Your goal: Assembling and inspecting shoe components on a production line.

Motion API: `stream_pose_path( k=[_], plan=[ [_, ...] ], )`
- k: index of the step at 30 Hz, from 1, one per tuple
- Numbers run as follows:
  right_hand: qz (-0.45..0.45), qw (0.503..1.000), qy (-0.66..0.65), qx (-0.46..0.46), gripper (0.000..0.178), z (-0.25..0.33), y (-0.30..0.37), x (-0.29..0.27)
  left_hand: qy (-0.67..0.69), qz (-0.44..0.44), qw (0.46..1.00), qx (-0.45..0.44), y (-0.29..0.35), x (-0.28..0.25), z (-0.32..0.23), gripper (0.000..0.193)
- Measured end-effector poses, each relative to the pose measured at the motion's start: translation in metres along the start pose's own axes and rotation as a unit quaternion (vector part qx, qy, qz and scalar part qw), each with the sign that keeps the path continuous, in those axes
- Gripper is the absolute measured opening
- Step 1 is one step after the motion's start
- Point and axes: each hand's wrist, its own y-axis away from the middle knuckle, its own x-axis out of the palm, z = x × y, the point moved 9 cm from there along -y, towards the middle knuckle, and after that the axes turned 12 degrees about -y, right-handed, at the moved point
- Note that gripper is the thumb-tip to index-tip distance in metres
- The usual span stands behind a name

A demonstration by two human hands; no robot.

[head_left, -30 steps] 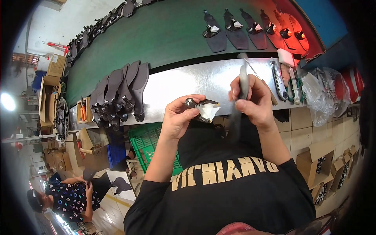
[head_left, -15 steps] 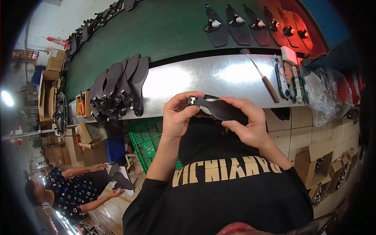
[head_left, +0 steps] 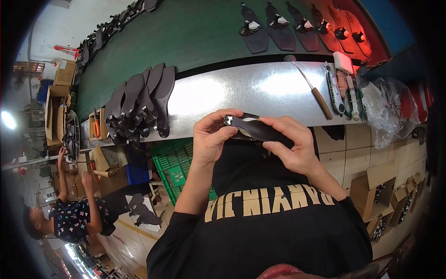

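Between your left hand (head_left: 208, 137) and right hand (head_left: 297, 146) is a sole (head_left: 261, 130), at the worktop (head_left: 223, 100)'s front edge. Piled soles (head_left: 134, 90) lie toward its left end; awl (head_left: 320, 103), knife (head_left: 332, 89) and syringe (head_left: 353, 98) toward its right. On the belt (head_left: 195, 42) behind, six soles (head_left: 284, 41) line the right end.

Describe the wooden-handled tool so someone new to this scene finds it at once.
Along the green worktop's near edge runs a shiny metal strip. Near its right end, the tool lies just left of the box cutter. Its brown wooden handle and slim shaft set it apart.
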Motion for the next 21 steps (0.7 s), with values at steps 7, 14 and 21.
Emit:
stream_pose_path(
  k=[7, 14, 21],
  plan=[
    [0.007, 0.999, 0.036, -0.012, 0.044, 0.007, -0.001, 0.001, -0.083, 0.017, 0.996, 0.043, 0.002, 0.0, -0.007, 0.032],
    [0.04, 0.992, 0.109, -0.052, 0.044, 0.017, -0.003, 0.004, -0.135, 0.08, 0.983, 0.095, 0.005, 0.005, -0.01, 0.039],
    [0.053, 0.985, 0.146, -0.078, 0.048, 0.016, 0.002, 0.009, -0.183, 0.141, 0.966, 0.118, 0.007, 0.011, -0.01, 0.046]
  ],
)
